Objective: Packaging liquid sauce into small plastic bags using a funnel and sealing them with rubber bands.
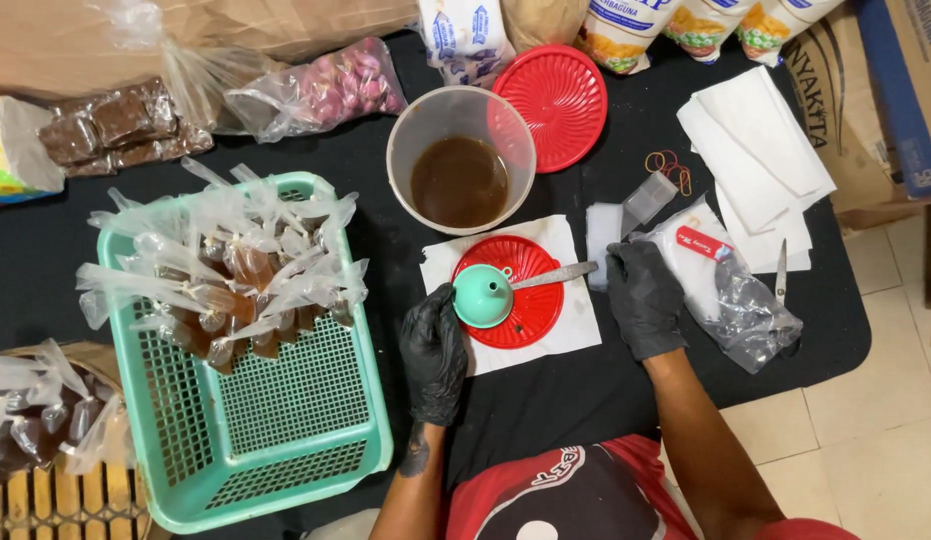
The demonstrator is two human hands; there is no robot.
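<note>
Left hand grips teal funnel; right hand rests open beside spoon.

funnel on plate, basket left

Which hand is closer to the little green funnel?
The left. The left hand touches the green funnel at its lower left edge, on the small red plate. The right hand rests apart, to the funnel's right, past the spoon.

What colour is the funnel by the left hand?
The funnel is mint green, resting on a red lid; the head view shows it beside the left hand.
</note>
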